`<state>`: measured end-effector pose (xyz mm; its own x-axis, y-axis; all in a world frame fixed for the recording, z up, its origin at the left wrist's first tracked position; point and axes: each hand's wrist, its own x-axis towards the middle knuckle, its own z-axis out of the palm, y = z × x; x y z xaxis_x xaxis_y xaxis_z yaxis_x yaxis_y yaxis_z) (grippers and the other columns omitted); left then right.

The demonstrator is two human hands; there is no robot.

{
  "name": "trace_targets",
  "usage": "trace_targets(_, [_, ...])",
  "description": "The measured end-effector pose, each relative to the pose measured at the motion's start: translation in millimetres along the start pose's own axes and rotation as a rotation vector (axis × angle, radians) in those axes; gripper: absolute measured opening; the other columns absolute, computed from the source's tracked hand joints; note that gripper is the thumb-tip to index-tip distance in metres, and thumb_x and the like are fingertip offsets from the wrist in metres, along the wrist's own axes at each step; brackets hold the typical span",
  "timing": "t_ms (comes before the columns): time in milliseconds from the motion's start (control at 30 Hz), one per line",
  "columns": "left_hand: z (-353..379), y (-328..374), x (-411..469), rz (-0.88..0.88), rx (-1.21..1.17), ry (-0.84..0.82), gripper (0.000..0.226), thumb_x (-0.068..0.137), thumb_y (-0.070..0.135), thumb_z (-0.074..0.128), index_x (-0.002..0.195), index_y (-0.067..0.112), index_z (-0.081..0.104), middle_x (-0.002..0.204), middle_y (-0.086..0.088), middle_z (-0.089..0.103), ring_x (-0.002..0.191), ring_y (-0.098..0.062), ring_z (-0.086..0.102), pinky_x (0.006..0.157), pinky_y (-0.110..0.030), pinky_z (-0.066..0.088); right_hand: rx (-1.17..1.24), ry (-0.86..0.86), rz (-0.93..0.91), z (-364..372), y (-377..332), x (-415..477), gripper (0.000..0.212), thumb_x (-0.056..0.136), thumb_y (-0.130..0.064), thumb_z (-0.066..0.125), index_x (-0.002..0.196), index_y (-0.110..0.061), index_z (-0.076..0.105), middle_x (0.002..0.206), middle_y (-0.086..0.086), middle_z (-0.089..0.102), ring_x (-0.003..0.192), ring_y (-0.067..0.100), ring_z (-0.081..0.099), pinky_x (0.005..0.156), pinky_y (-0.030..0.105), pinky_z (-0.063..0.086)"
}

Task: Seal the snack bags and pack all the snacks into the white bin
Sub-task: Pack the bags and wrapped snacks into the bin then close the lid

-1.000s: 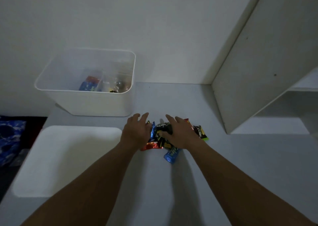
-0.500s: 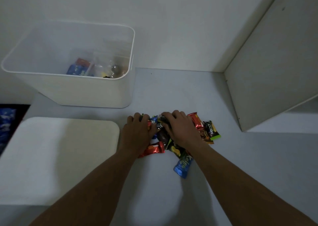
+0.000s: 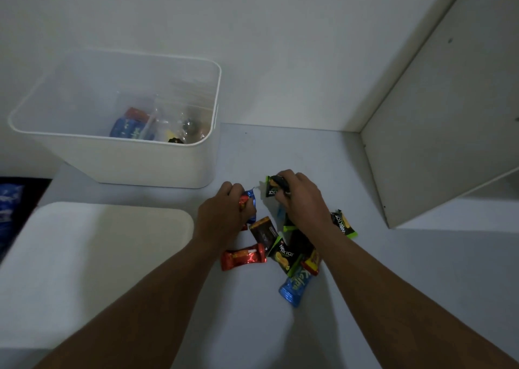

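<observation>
The white bin [image 3: 146, 162] stands at the back left and holds clear bags and a blue snack pack [image 3: 127, 128]. In front of it, on the grey table, lies a pile of small snack packets. My left hand [image 3: 224, 214] grips a red and a blue packet [image 3: 248, 200] at the pile's left. My right hand [image 3: 303, 200] grips a black-and-green Nextar packet [image 3: 271, 187], lifted just above the pile. On the table lie a red packet [image 3: 243, 256], a brown packet [image 3: 262, 231], another Nextar packet [image 3: 285, 256], a blue packet [image 3: 295, 287] and one more Nextar packet [image 3: 344, 224].
A flat white lid [image 3: 92, 270] lies at the left front beside the pile. A white shelf panel [image 3: 438, 132] rises at the right. The wall closes the back. Bare grey table [image 3: 421, 284] stretches to the right front.
Both hands have closed on packets and lifted them off the pile toward the bin. The camera has tilted down and closer.
</observation>
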<state>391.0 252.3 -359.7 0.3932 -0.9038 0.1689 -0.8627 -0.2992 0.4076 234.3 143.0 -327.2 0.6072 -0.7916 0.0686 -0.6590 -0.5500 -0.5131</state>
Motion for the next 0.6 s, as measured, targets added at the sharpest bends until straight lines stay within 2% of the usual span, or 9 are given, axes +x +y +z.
trace_targets(133, [-17,8,2,0.131,-0.051,0.086,0.027,0.089,0.037,0.045,0.090,0.012,0.055,0.077,-0.004,0.052,0.050,-0.020,0.050,0.042,-0.037,0.051,0.002,0.043,-0.009,-22,-11,2,0.025,0.093,-0.020,0.058,0.118,-0.016,0.057,0.097,0.009,0.060,0.086,0.024,0.056,0.071,0.037,0.049])
trace_targets(200, [-35,15,5,0.097,-0.105,0.093,0.020,0.089,0.037,0.048,0.092,0.018,0.053,0.081,-0.002,0.054,0.053,-0.018,0.053,0.044,-0.036,0.051,0.004,0.063,-0.018,-36,-20,2,0.024,0.093,-0.020,0.059,0.117,-0.015,0.057,0.097,0.009,0.060,0.085,0.022,0.055,0.070,0.036,0.048])
trace_targets(367, [-104,30,14,0.081,-0.156,0.142,0.042,0.088,0.054,0.037,0.099,0.019,0.056,0.091,0.003,0.055,0.069,-0.017,0.056,0.063,-0.034,0.049,0.038,0.123,-0.056,-78,-59,17,0.022,0.092,-0.021,0.061,0.114,-0.017,0.059,0.095,0.005,0.062,0.084,0.019,0.056,0.068,0.030,0.042])
trace_targets(500, [-179,24,30,0.095,-0.151,0.260,0.034,0.087,0.049,0.044,0.098,0.019,0.058,0.096,0.000,0.058,0.077,-0.022,0.059,0.066,-0.036,0.049,0.087,0.177,-0.087,-104,-112,44,0.025,0.091,-0.021,0.061,0.115,-0.016,0.060,0.097,0.007,0.066,0.085,0.019,0.058,0.071,0.030,0.046])
trace_targets(600, [-228,4,53,0.060,-0.135,0.353,0.029,0.087,0.044,0.049,0.095,0.018,0.058,0.092,-0.001,0.059,0.078,-0.023,0.058,0.066,-0.033,0.040,0.163,0.205,-0.091,-113,-154,68,0.025,0.091,-0.021,0.062,0.115,-0.016,0.061,0.098,0.006,0.067,0.086,0.019,0.060,0.074,0.031,0.049])
